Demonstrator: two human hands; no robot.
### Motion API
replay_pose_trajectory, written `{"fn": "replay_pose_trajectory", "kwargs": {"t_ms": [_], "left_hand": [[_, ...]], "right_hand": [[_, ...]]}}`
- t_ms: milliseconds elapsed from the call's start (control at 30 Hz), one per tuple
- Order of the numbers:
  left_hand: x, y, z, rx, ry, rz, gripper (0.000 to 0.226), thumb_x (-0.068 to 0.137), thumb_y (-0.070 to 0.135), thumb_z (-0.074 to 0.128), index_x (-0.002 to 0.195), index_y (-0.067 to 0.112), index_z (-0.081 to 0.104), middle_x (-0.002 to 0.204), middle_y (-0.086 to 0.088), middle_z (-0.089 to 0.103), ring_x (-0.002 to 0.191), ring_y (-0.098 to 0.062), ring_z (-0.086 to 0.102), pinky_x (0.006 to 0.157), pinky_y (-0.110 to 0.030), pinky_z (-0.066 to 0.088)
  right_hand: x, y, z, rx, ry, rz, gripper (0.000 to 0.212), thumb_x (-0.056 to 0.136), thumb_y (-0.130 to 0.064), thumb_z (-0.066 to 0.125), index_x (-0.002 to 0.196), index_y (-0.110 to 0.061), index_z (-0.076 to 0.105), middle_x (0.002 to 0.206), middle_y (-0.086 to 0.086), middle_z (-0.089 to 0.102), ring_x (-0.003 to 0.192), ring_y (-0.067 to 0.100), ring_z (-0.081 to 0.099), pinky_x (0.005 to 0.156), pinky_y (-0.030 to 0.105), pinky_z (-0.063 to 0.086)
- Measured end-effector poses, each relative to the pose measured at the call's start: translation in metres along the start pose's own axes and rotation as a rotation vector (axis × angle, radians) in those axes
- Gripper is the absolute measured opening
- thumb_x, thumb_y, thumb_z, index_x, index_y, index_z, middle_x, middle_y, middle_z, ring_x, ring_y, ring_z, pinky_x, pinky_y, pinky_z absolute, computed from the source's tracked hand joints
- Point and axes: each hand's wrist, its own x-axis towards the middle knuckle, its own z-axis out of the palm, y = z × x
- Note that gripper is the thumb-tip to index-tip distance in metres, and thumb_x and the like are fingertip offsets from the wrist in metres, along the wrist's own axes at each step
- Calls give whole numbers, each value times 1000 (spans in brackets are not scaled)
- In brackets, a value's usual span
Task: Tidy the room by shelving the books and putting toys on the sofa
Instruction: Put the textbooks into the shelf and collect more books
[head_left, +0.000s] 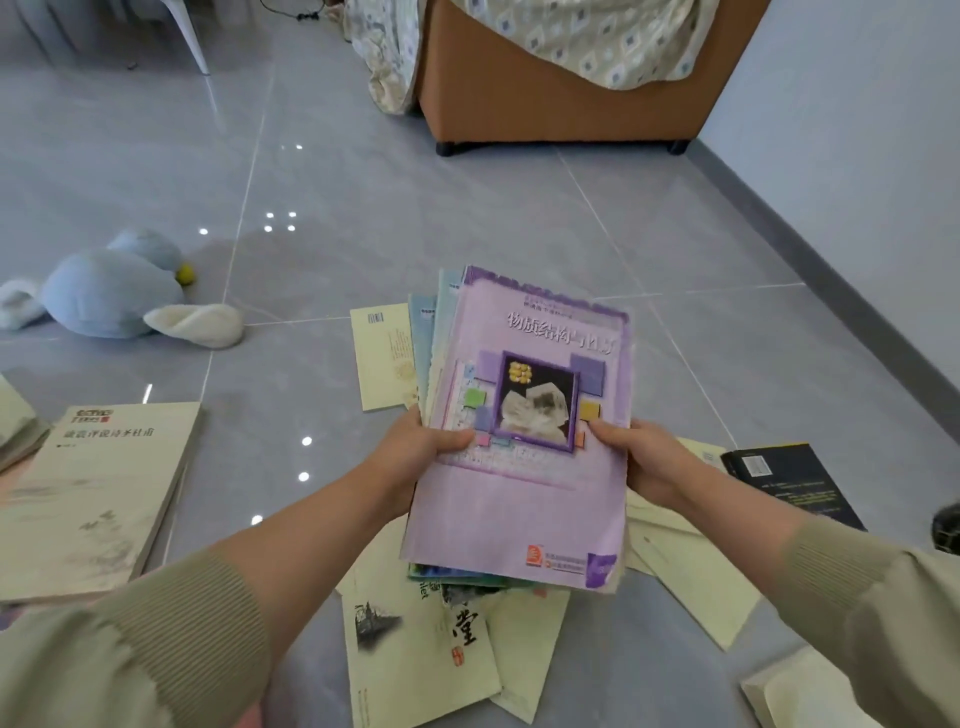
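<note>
Purple paper fronts the top volume of the stack of textbooks (519, 441) that we hold up over the floor. Its cover is printed with Chinese characters and a framed picture of a pale crystal. Blue-green covers fan out from under it along the far left edge. Our left hand (421, 452) clamps the stack's left edge, thumb lying across the cover and fingers tucked beneath. Our right hand (644, 462) grips the right edge the same way, thumb on top. Ribbed olive sleeves cover both our forearms.

Directly under the stack, pale yellow books (415, 654) lie scattered and overlapping on the grey tile floor (363, 208). One of them bears an ink drawing and a brush-written character. Just beyond the stack's far left corner lies another pale yellow book (382, 358), back cover up with a barcode showing. To the right of the stack, near our right wrist, a black book (789, 483) lies flat. Well to the left of the stack, a large cream book (98, 493) lies face up. Further off to the left and beyond the stack, a blue plush toy (109, 291) with white feet lies on the tiles. Well beyond the stack stands the orange-brown sofa (561, 104), next to the pale wall (857, 130), with a patterned blanket (597, 36) draped over it.
</note>
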Motion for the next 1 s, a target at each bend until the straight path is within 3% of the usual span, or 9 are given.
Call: {"fn": "replay_pose_trajectory", "kwargs": {"t_ms": [100,233,333,433,533,667,833,1000], "left_hand": [[2,8,-4,110,37,104,45,76,-9,68,118,3,56,108,-18,68,92,-31,68,80,-45,56],[11,33,0,207,-18,254,54,67,1,79,118,1,59,108,-17,68,101,-33,65,90,-47,52],[16,37,6,198,-79,350,75,51,11,82,122,5,57,113,-12,68,103,-25,66,86,-37,55],[23,38,9,228,-101,384,85,51,11,82,130,11,50,119,-6,66,109,-20,63,88,-34,53],[28,37,12,246,-103,376,75,55,11,79,127,14,55,116,-4,67,109,-22,62,92,-41,51],[29,34,9,213,-67,377,59,49,14,81,106,14,68,109,-8,70,104,-28,65,91,-47,52],[30,43,-1,165,-136,414,63,52,3,78,114,2,62,116,-21,65,109,-37,61,90,-50,51],[28,48,0,354,-283,354,58,57,7,78,112,16,63,111,-5,70,105,-22,65,88,-36,55]], "right_hand": [[-1,-18,-1,-128,84,-260,24,84,5,59,108,1,63,98,13,71,75,16,70,73,31,56],[-5,-27,0,-230,44,-478,33,81,-1,68,114,-4,64,104,5,71,93,16,68,81,30,54],[-2,-24,-2,-279,41,-466,31,84,-7,67,115,-6,63,107,1,70,100,12,66,83,22,54],[-1,-30,-4,-289,57,-497,33,81,-7,69,113,-15,63,106,-4,70,97,5,66,76,15,53],[-1,-36,-6,-286,28,-515,36,81,-2,68,115,-10,63,105,-3,71,96,8,67,77,17,54],[1,-41,-1,-271,10,-535,35,77,6,70,105,-13,66,95,-5,73,89,10,69,71,20,53],[1,-52,7,-233,2,-579,32,73,2,74,98,-16,68,101,6,72,96,22,69,82,35,55],[3,-53,-10,-299,-64,-503,37,73,-16,78,108,-16,65,110,6,70,102,20,67,90,38,55]]}}
